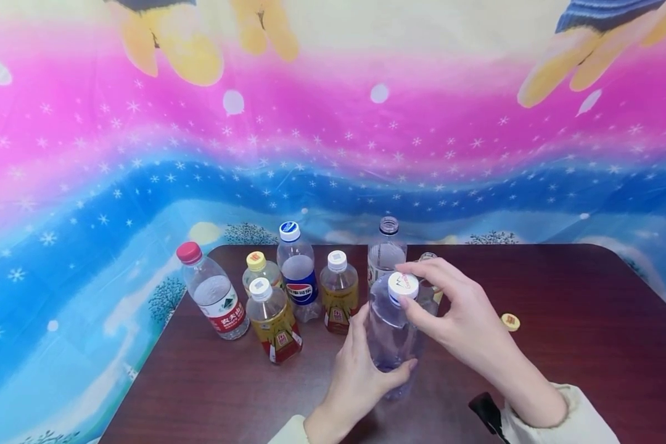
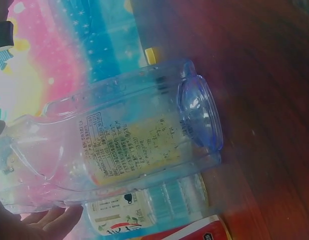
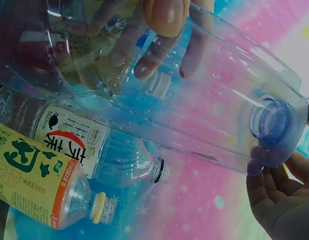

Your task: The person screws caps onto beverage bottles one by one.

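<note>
A large clear bottle [image 1: 387,330] with a white printed cap [image 1: 402,287] stands between my two hands, in front of the other bottles. My left hand [image 1: 361,373] grips its body low down, thumb on the near side. With thumb and fingers, my right hand [image 1: 457,311] pinches the cap at the top. In the right wrist view, the left hand's fingers show through and over the clear bottle [image 3: 209,110]. Behind it are an uncapped bottle with a white label [image 3: 69,132] and an uncapped bottle with a yellow label [image 3: 32,175].
Capped bottles stand to the left: one red-capped [image 1: 219,302], one yellow-capped [image 1: 263,271], a Pepsi bottle [image 1: 300,283] and two white-capped ones, near [image 1: 274,324] and far [image 1: 340,293]. A loose yellow cap [image 1: 510,322] lies right on the dark table [image 1: 599,345]. A patterned cloth [image 1: 333,135] hangs behind.
</note>
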Demonstrator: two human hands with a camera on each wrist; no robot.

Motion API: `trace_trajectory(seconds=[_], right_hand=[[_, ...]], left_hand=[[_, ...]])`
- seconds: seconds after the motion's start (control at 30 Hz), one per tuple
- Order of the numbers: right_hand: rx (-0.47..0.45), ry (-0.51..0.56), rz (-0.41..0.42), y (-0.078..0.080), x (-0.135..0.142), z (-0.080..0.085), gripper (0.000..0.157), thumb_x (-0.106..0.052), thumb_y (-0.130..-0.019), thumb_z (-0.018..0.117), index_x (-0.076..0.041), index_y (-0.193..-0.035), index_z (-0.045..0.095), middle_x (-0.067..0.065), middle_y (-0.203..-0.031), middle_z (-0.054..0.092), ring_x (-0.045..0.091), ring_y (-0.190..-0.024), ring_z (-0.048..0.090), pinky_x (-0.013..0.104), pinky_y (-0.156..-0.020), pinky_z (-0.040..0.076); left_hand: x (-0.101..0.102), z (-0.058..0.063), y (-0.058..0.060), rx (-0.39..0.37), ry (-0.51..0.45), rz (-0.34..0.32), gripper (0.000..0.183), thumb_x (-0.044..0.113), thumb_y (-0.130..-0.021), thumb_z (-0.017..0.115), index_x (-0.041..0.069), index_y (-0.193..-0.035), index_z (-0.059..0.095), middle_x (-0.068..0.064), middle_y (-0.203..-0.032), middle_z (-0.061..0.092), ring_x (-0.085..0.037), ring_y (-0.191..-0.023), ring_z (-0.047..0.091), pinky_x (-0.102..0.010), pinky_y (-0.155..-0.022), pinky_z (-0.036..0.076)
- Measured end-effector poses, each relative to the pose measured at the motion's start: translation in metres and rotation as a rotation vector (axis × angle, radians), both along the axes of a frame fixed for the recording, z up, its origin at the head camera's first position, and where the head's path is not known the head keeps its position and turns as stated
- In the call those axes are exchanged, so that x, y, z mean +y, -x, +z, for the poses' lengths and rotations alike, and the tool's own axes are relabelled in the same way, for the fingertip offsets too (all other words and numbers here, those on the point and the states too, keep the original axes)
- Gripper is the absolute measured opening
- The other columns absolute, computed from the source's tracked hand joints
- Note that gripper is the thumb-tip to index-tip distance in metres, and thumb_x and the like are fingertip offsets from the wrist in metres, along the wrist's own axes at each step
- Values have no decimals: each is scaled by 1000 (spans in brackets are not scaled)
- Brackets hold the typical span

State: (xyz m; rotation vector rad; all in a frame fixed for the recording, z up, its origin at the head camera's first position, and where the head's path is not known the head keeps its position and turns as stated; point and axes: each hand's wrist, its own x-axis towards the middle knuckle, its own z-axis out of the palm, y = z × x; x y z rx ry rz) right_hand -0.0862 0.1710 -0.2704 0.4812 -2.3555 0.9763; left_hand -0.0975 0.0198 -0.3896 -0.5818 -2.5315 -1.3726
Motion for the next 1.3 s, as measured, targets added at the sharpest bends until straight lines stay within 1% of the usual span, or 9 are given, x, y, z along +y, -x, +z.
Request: trace_trajectory(seconds=[0.2,0.4,0.53,0.67,0.73,0.87,1.03,1.2,1.3], right_hand=[[-5,-3,-28,1,1,-1,38,-10,-74,79,-18,-110,68,-6,-99,65,0,-85,49,15,-68,40],[-57,-17,-49,1,0,-2,40,-16,-74,81,-17,-110,63,-3,-104,64,1,-81,48,19,-64,42],[-118,25,26,0,4,-5,44,-14,-83,72,-20,-124,60,1,-122,64,6,-107,55,29,-85,49],[-131,84,112,-1,8,-6,40,-7,-90,61,-20,-128,61,-12,-127,63,0,-123,50,22,-98,42],[-130,111,138,-1,10,-6,38,-5,-91,59,-19,-125,63,-18,-123,62,-6,-117,50,12,-90,39],[-134,154,157,-1,12,-6,36,-3,-90,59,-19,-123,65,-19,-119,62,-4,-111,53,11,-88,40],[-138,184,124,0,11,-6,33,-3,-86,65,-17,-116,67,-18,-115,64,-5,-105,54,9,-84,41],[-129,213,78,1,7,-6,32,-2,-79,73,-13,-108,66,-13,-110,65,-3,-94,55,14,-75,42],[-138,188,66,1,6,-7,37,-5,-79,74,-16,-113,64,-11,-113,62,-3,-95,53,15,-75,41]], left_hand=[[0,1,0,5,3,-6,93,42,-73,80,15,-143,25,-8,-131,53,-25,-115,61,-45,-90,54],[0,0,0,35,14,-4,93,41,-73,80,14,-143,25,-8,-130,53,-24,-113,62,-43,-88,55],[0,0,0,9,14,-8,93,41,-74,80,15,-143,24,-7,-131,52,-25,-115,61,-45,-90,54],[0,0,1,-8,14,-16,93,42,-74,79,17,-144,22,-7,-132,51,-25,-117,59,-46,-91,54],[0,0,1,3,18,-16,93,42,-74,79,17,-144,22,-7,-132,51,-25,-117,60,-45,-91,54],[0,1,0,-21,16,-13,93,44,-74,79,18,-144,22,-7,-132,51,-26,-117,59,-47,-91,53],[0,2,0,-77,7,-13,93,45,-75,78,20,-144,22,-7,-133,50,-27,-119,58,-49,-92,52],[0,1,0,-48,11,-9,93,45,-75,78,18,-144,22,-7,-133,51,-26,-118,59,-48,-91,53],[1,0,0,-7,16,-9,94,43,-75,79,16,-144,22,-8,-133,51,-25,-117,60,-46,-90,54]])
